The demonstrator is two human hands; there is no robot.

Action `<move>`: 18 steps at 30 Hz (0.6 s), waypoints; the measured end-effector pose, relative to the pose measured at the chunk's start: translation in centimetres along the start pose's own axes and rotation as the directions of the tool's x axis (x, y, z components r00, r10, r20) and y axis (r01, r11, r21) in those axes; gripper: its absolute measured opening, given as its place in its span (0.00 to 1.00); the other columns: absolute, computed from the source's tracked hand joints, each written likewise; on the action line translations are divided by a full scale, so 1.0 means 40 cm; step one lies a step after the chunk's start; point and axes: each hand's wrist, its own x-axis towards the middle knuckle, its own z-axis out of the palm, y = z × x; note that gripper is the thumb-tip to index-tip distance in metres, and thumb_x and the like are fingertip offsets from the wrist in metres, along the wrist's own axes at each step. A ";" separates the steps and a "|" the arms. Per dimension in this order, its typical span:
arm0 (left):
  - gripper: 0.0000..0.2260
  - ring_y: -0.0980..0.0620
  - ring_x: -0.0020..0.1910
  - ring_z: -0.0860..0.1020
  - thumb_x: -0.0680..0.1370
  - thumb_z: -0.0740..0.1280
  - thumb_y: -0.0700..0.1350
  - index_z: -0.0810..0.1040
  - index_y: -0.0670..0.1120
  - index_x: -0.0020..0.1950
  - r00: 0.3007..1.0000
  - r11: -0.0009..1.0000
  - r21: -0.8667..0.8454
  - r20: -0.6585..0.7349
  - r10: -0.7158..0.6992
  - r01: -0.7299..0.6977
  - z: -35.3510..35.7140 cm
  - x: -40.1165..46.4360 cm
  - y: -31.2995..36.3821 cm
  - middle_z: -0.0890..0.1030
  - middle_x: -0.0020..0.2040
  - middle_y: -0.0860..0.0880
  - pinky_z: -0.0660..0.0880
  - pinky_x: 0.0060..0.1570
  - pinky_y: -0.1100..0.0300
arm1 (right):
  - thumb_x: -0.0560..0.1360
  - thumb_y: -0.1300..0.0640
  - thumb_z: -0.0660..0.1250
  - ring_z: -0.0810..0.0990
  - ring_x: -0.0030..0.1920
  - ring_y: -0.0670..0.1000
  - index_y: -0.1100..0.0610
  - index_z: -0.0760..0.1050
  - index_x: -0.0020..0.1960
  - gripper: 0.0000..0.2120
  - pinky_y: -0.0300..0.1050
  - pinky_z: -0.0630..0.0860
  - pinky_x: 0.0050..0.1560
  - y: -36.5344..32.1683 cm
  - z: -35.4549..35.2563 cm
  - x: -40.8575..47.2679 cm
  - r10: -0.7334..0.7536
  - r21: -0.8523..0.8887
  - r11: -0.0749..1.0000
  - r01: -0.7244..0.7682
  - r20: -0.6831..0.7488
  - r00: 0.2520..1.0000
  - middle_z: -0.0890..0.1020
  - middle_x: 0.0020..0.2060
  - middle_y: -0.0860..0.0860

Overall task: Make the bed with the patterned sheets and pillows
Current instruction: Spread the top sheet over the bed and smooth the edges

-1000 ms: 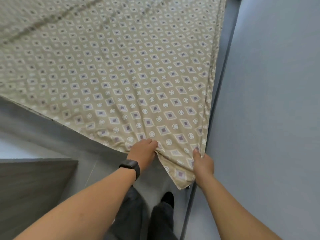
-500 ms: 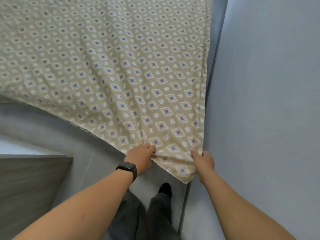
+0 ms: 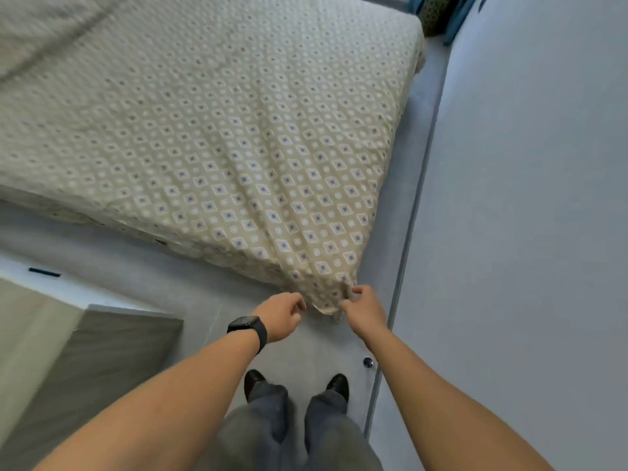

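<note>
**Both hands at the sheet's near corner**

Neither hand plainly grips the patterned sheet (image 3: pixel 217 137): the right hand (image 3: pixel 365 309) has its thumb and forefinger spread just beside the hanging corner of the cloth, fingertips touching or nearly touching the fabric, and whether they pinch it I cannot tell. Its left hand (image 3: pixel 282 316) counterpart sits just beside the same corner on the other side, fingers loosely curled, holding nothing that shows; a dark watch (image 3: pixel 249 328) bands that wrist.

That sheet lies spread over the bed (image 3: pixel 112 226), covering the whole top, with its near corner draped down over the bed's corner in a few long folds running back from the hands. What lies under the cloth cannot be seen. Far and left of the hands the pattern smears into motion blur, and a pale ridge across the upper left of the bed is too soft to identify. Beyond the bed's far right corner, something dark green and blue (image 3: pixel 438 11) is cut off by the frame.

Along the right side of the bed a narrow strip of grey floor (image 3: pixel 404 185) separates it from the wall (image 3: pixel 526 198). Nearer than the bed, the floor opens wider, where two dark shoes (image 3: pixel 336 385) stand. Left of the hands, a grey-topped piece of furniture (image 3: pixel 102 362) crowds that space.
</note>
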 end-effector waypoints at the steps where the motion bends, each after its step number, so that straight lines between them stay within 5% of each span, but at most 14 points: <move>1: 0.12 0.50 0.51 0.78 0.80 0.61 0.43 0.77 0.51 0.62 0.999 1.000 -0.028 -0.052 -0.012 0.011 -0.081 -0.043 -0.002 0.79 0.55 0.51 0.76 0.52 0.53 | 0.77 0.56 0.66 0.78 0.57 0.55 0.54 0.69 0.70 0.22 0.48 0.77 0.51 -0.085 0.004 -0.049 -0.068 0.006 0.998 0.068 -0.005 0.998 0.76 0.63 0.54; 3: 0.12 0.50 0.49 0.79 0.79 0.61 0.43 0.78 0.51 0.60 0.991 0.997 -0.079 -0.136 -0.009 -0.002 -0.194 -0.102 -0.010 0.80 0.53 0.52 0.78 0.51 0.53 | 0.77 0.56 0.65 0.79 0.55 0.54 0.54 0.71 0.68 0.19 0.51 0.78 0.57 -0.221 0.021 -0.114 -0.158 0.021 0.987 0.158 0.007 0.987 0.78 0.58 0.53; 9: 0.08 0.49 0.50 0.79 0.80 0.61 0.43 0.78 0.50 0.55 0.968 0.998 -0.061 -0.250 -0.037 0.023 -0.456 -0.217 -0.110 0.80 0.50 0.51 0.76 0.51 0.55 | 0.77 0.54 0.67 0.79 0.52 0.49 0.51 0.72 0.66 0.17 0.45 0.76 0.50 -0.536 0.118 -0.202 -0.409 0.013 0.913 0.409 0.039 0.912 0.78 0.55 0.49; 15: 0.07 0.50 0.48 0.78 0.81 0.60 0.43 0.76 0.53 0.51 0.970 0.993 -0.029 -0.213 -0.118 0.115 -0.631 -0.202 -0.216 0.79 0.51 0.51 0.72 0.43 0.60 | 0.78 0.54 0.66 0.78 0.48 0.48 0.51 0.72 0.66 0.17 0.40 0.72 0.42 -0.685 0.151 -0.173 -0.431 -0.072 0.897 0.436 0.083 0.899 0.76 0.56 0.48; 18: 0.09 0.49 0.49 0.79 0.80 0.59 0.42 0.76 0.53 0.53 0.963 0.988 -0.056 -0.221 -0.153 0.144 -0.724 -0.140 -0.235 0.79 0.52 0.50 0.77 0.48 0.55 | 0.78 0.55 0.66 0.79 0.51 0.49 0.51 0.71 0.67 0.18 0.41 0.74 0.44 -0.754 0.153 -0.083 -0.430 -0.151 0.885 0.440 0.096 0.898 0.75 0.59 0.48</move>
